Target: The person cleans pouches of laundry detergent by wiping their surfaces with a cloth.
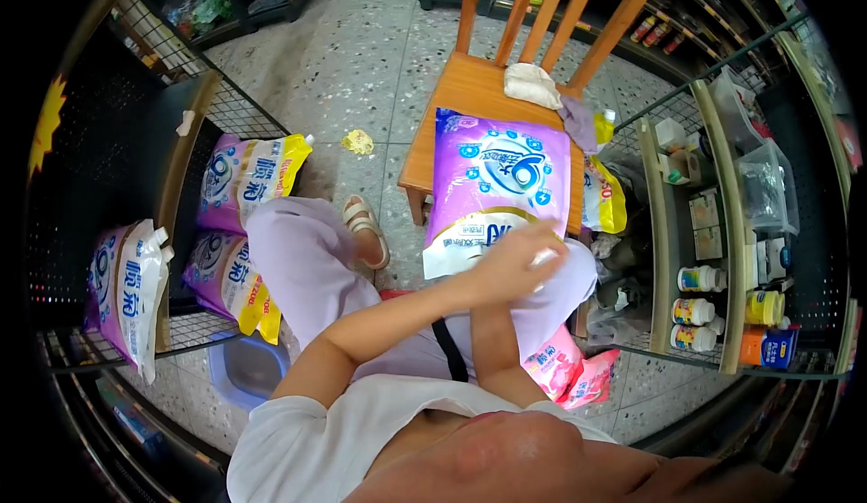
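Observation:
A large purple and white detergent bag (501, 173) lies flat on the wooden chair (442, 97) in front of me, its white lower end near my knees. My left hand (519, 264) crosses over this lower end, blurred, with its fingers curled round something small and white that I cannot make out. Under it, the right forearm comes up, and my right hand is mostly hidden behind the left one. Higher on the seat, a folded whitish cloth (532, 86) lies by the chair back, with a greyish-purple cloth (578, 124) at the seat's right edge.
Purple detergent bags (239, 182) stand on the left rack, with another bag (125, 295) farther left. A blue basin (248, 372) sits below them. Pink bags (558, 367) lie under my right leg. Shelves on the right hold bottles (694, 312) and a clear bin (768, 187).

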